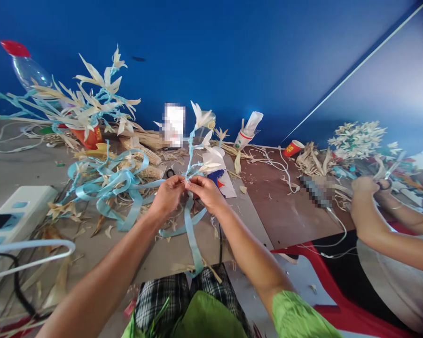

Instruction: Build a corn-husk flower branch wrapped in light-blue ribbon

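Observation:
My left hand (167,196) and my right hand (206,192) meet in front of me, fingers pinched together on the lower end of a stem wrapped in light blue ribbon (191,143). Pale corn-husk petals (207,141) stick out of the stem above my fingers. A loose tail of blue ribbon (193,241) hangs from my hands down to my lap. A tangle of the same blue ribbon (109,185) lies on the table just left of my left hand.
Finished husk branches stand in a red cup (91,137) at the back left, near a plastic bottle (30,70). A white power strip (17,211) sits at the left edge. Another person's hands (364,190) work at the right beside a husk bouquet (357,138). Paper cups (245,136) stand at the back.

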Tool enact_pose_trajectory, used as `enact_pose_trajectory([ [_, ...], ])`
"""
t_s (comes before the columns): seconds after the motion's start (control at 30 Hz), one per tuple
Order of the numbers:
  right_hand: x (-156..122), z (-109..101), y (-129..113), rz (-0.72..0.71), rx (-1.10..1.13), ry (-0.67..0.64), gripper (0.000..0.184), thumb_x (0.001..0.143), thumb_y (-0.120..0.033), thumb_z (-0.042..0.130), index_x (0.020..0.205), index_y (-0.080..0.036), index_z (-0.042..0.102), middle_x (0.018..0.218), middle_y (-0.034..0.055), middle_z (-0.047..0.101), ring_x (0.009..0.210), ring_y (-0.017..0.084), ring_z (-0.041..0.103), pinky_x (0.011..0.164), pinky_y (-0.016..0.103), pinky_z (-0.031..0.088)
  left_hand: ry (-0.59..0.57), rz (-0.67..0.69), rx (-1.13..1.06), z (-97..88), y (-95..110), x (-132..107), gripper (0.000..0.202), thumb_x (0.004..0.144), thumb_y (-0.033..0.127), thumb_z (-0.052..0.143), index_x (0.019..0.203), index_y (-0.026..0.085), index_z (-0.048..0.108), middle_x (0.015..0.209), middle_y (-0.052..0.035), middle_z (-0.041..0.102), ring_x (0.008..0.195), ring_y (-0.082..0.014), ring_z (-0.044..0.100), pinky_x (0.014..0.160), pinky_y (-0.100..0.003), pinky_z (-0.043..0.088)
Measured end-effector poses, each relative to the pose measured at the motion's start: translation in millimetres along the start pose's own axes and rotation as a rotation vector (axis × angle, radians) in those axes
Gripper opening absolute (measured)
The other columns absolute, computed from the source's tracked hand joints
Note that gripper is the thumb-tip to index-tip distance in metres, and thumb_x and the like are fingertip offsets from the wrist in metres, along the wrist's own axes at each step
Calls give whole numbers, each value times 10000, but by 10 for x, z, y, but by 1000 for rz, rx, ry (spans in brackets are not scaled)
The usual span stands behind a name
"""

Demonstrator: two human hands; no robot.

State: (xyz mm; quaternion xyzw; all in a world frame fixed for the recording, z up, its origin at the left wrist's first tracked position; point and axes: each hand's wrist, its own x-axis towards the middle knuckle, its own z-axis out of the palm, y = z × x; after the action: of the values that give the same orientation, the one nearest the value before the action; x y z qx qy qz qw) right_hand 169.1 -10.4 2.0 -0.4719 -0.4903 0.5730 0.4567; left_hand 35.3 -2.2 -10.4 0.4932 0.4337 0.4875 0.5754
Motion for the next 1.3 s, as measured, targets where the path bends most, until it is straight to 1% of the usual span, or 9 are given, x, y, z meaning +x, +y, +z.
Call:
enact_pose_trajectory([
  [0.17, 6, -17, 30, 12, -73, 64, 347, 583, -457, 732, 638, -155, 571, 546, -57, 485, 516, 71, 365, 516, 230, 268, 62, 50, 142, 51, 43, -54, 193, 739, 314, 576, 631, 155, 555, 531, 35, 503, 480, -77, 386, 469, -209, 289],
  [0.3, 16, -26, 45, -50, 20, 88, 309, 607, -435, 715, 648, -165, 571, 547, -61, 479, 521, 73, 366, 529, 232, 274, 82, 40, 111, 101, 92, -85, 193, 769, 309, 549, 649, 158, 539, 526, 32, 517, 452, -72, 365, 453, -209, 274],
  [0.43, 34, -47, 71, -73, 57, 10, 277, 631, -396, 712, 627, -162, 565, 566, -52, 488, 547, 78, 394, 570, 235, 306, 117, 35, 20, 124, 93, -89, 149, 745, 286, 577, 680, 156, 551, 520, 31, 531, 458, -75, 383, 465, -208, 286],
  [0.57, 57, -131, 109, -107, 63, -61, 239, 672, -357, 700, 648, -166, 558, 619, -43, 507, 586, 84, 428, 609, 238, 333, 96, 4, -137, 128, 78, -88, 139, 715, 284, 615, 732, 150, 582, 528, 24, 557, 489, -86, 448, 504, -211, 330],
  [0.7, 73, -176, 120, -72, 104, -126, 274, 669, -377, 712, 640, -172, 532, 615, -45, 500, 582, 86, 440, 597, 237, 348, 81, -29, -280, 125, 42, -73, 155, 686, 282, 659, 735, 154, 587, 519, 29, 560, 493, -89, 481, 531, -216, 366],
  [0.9, 60, -96, 81, 32, 259, -94, 331, 585, -377, 775, 648, -173, 521, 605, -39, 543, 563, 92, 494, 566, 238, 393, 66, -65, -382, 111, 8, -52, 193, 658, 287, 707, 728, 154, 585, 523, 28, 569, 474, -89, 489, 537, -224, 396],
  [1.03, 69, -110, 49, 91, 299, -116, 342, 570, -380, 777, 671, -182, 517, 519, -66, 495, 422, 53, 376, 440, 204, 301, 45, -89, -469, 116, 69, -68, 150, 655, 234, 704, 690, 140, 593, 519, 20, 570, 483, -71, 476, 531, -199, 374],
  [1.13, 90, -149, 37, 44, 162, -63, 325, 583, -401, 753, 647, -183, 520, 476, -81, 432, 392, 41, 293, 409, 204, 230, 4, -118, -509, 124, 106, -80, 105, 657, 202, 692, 685, 127, 625, 527, 17, 558, 509, -62, 473, 544, -189, 366],
  [1.3, 128, -210, 79, -95, -278, 40, 236, 723, -402, 616, 638, -191, 553, 466, -54, 470, 433, 83, 392, 448, 224, 281, -72, -203, -502, 137, 78, -78, 73, 639, 203, 669, 654, 150, 622, 535, 8, 549, 605, -118, 549, 592, -229, 406],
])
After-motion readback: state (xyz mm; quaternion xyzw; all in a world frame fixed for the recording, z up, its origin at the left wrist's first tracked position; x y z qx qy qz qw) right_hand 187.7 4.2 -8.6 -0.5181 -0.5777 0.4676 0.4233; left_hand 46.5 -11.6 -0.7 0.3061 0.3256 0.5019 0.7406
